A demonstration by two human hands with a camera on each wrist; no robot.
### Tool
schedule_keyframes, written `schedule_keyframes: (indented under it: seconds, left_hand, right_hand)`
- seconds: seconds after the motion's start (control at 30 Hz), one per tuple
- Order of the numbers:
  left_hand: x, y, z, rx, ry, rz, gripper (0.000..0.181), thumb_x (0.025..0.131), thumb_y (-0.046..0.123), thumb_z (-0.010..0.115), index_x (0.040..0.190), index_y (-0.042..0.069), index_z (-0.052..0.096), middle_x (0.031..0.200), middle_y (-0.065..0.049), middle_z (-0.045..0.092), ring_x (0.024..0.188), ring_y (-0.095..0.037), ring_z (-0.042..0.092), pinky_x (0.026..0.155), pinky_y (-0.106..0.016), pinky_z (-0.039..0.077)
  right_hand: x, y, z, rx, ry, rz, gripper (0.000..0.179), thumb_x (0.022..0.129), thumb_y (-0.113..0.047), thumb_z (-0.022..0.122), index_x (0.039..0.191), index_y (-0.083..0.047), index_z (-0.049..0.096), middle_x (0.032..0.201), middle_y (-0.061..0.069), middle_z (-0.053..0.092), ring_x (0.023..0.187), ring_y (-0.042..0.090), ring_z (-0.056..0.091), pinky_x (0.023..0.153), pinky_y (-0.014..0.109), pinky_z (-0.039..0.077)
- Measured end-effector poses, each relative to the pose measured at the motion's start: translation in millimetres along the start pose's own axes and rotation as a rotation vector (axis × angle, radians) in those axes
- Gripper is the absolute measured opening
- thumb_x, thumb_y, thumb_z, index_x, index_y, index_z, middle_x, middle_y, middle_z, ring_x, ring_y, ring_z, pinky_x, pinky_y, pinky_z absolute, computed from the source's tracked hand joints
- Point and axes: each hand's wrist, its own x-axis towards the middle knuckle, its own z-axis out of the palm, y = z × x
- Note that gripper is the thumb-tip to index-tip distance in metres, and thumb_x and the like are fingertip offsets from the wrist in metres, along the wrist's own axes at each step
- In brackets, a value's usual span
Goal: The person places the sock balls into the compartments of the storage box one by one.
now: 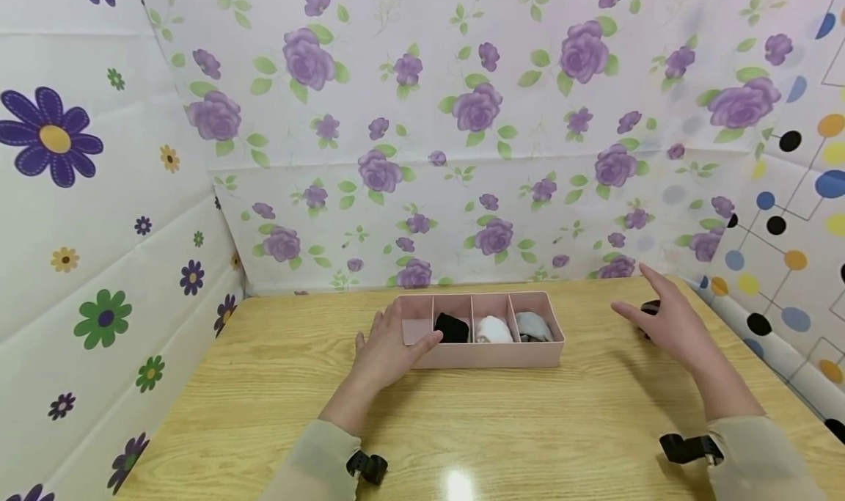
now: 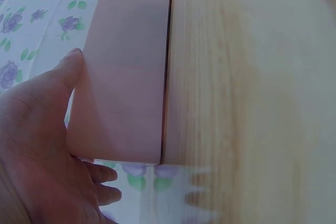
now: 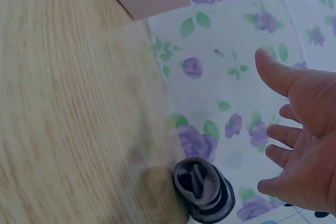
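A pink divided storage box (image 1: 488, 356) sits on the table with its compartments in a row. Its leftmost compartment shows a bare floor. To the right follow a rolled black sock (image 1: 452, 328), a white rolled cloth item (image 1: 494, 330) and a grey one (image 1: 533, 326), one per compartment. My left hand (image 1: 386, 350) rests at the box's left end, thumb on the front rim, other fingers loosely extended past the end wall. Off to the right, my right hand (image 1: 673, 325) hovers with fingers spread, holding nothing. Beside it stands a dark and grey rolled sock (image 3: 202, 188), partly hidden in the head view.
The light wooden table (image 1: 502, 420) ends at a flowered cloth wall (image 1: 436, 127) behind the box. Patterned sheets also hang at left and right (image 1: 792, 266). Each wrist carries a small black camera mount (image 1: 689, 448).
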Motion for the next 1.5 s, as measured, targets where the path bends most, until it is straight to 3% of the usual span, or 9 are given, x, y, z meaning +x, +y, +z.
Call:
schedule_keyframes:
  seconds: [0.13,0.4,0.67,1.1,1.5]
  left_hand:
    - [0.0,0.0,0.0,-0.005,-0.002,0.002,0.121,0.096,0.084,0.06,0.179,0.011,0.009,0.182,-0.018,0.021,0.168,-0.042,0.013,0.126,-0.08,0.007]
    - [-0.9,1.0,-0.3,0.003,0.0,0.005,0.121,0.096,0.085,0.059,0.179,0.011,0.01,0.182,-0.018,0.022,0.168,-0.042,0.013,0.126,-0.081,0.007]
    - [-0.8,0.3,0.4,0.004,0.005,0.0,0.122,0.096,0.085,0.059,0.178,0.009,0.011,0.181,-0.02,0.022,0.168,-0.044,0.014,0.126,-0.081,0.007]
    - [-0.5,0.7,0.8,-0.004,0.006,-0.002,0.122,0.097,0.085,0.059,0.178,0.009,0.01,0.181,-0.02,0.023,0.168,-0.044,0.014,0.125,-0.082,0.007]
    - [-1.0,1.6,0.3,-0.008,0.007,0.0,0.121,0.097,0.083,0.06,0.178,0.008,0.012,0.18,-0.021,0.024,0.168,-0.044,0.015,0.125,-0.081,0.008]
  right_hand:
    - [-0.7,11.1,-4.6,0.017,-0.024,0.018,0.113,0.108,-0.058,0.067,0.177,-0.01,-0.008,0.177,0.038,-0.002,0.157,0.068,0.006,0.112,0.088,0.024]
    - [-1.8,32.8,-8.7,0.05,-0.084,0.027,0.115,0.108,-0.047,0.072,0.174,-0.002,-0.011,0.175,0.041,-0.001,0.155,0.07,0.011,0.113,0.086,0.026]
    - [-6.1,44.3,-10.2,0.064,-0.1,0.069,0.116,0.108,-0.045,0.073,0.172,0.003,-0.011,0.173,0.043,-0.008,0.156,0.07,0.001,0.115,0.086,0.02]
    - [-6.9,66.5,-13.4,0.119,-0.17,0.124,0.117,0.11,-0.044,0.07,0.17,0.003,-0.019,0.17,0.045,-0.019,0.155,0.07,-0.01,0.115,0.087,0.015]
    - [-5.7,73.7,-10.7,0.138,-0.158,0.125,0.118,0.109,-0.039,0.073,0.169,0.005,-0.018,0.17,0.046,-0.014,0.155,0.071,-0.006,0.117,0.086,0.014]
